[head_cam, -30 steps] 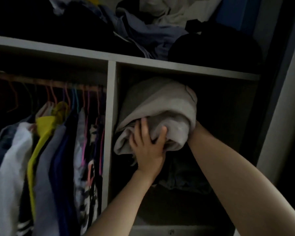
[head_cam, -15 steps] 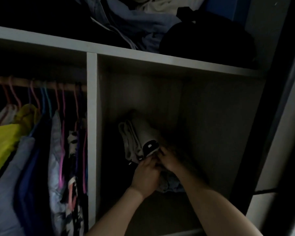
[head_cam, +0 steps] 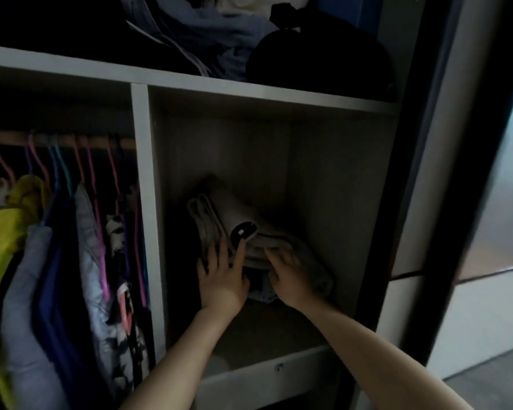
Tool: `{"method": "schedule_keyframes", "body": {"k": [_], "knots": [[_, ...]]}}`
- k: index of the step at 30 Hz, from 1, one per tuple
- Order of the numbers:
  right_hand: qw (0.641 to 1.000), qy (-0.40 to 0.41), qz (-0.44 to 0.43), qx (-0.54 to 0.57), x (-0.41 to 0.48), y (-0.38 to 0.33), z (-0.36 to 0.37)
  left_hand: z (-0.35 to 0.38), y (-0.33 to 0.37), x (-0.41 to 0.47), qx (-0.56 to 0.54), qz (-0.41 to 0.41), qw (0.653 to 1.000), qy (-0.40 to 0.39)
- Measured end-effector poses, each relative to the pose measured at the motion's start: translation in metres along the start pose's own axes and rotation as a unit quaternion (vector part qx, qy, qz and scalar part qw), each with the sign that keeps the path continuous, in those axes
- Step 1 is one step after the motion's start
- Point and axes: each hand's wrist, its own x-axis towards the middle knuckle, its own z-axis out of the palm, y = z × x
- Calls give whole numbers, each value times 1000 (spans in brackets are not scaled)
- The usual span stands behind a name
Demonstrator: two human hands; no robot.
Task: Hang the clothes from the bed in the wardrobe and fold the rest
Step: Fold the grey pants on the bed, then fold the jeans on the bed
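A folded beige garment (head_cam: pixel 219 214) with a black patch lies on a dark pile deep in the wardrobe's right compartment (head_cam: pixel 338 179). My left hand (head_cam: pixel 222 276) presses flat against its front left edge, fingers straight. My right hand (head_cam: pixel 288 276) touches the folded layers from the front right, fingers spread. A bluish fabric (head_cam: pixel 261 291) shows under the garment between my hands.
To the left, several shirts hang on coloured hangers from a wooden rail (head_cam: pixel 57 140), among them a yellow one (head_cam: pixel 0 229). The top shelf (head_cam: pixel 249 93) holds crumpled clothes and a black bag (head_cam: pixel 317 54). The sliding door frame (head_cam: pixel 412 173) stands at the right.
The beige garment went from held in front of the compartment to lying deep inside it on the pile. Both hands let go of their grip and now rest flat on its front edge.
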Motion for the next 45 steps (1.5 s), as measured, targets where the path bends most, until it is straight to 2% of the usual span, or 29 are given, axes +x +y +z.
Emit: {"method": "schedule_keyframes", "body": {"k": [3,6,9,11,12,14,16,21,26,31,33,36,40,43,45], "knots": [[997,21,-46,59,-44,-1,-12,-1,5,-42,-11,40,998,47],[993,-2,-104,61,-91,2,-27,-5,9,-77,-38,33,998,33],[974,50,-219,-33,-138,12,-49,-13,22,-103,-43,19,999,22],[952,91,-268,-113,-172,35,-60,-16,46,-123,-69,30,994,75],[942,99,-283,-153,-191,52,-67,-14,62,-135,-80,34,991,102],[931,93,-285,-209,-229,90,-80,-14,102,-158,-112,57,987,102],[935,57,-231,-263,-268,127,-94,-8,145,-180,-137,91,982,91],[938,-47,-19,-344,-392,216,-138,7,268,-231,-162,212,964,19],[917,-71,144,-366,-528,266,-181,23,384,-278,-200,327,922,-50],[858,-56,327,-391,-679,285,-217,38,506,-347,-245,442,852,-136],[820,-53,415,-389,-741,284,-225,39,555,-383,-252,497,812,-170],[771,-55,514,-371,-807,279,-229,43,607,-427,-266,557,765,-181],[713,-72,602,-353,-863,283,-236,42,676,-468,-295,599,717,-200],[701,-70,624,-340,-891,315,-250,42,735,-480,-299,617,693,-221],[687,-86,634,-345,-894,346,-269,47,776,-479,-312,620,690,-203]]}}
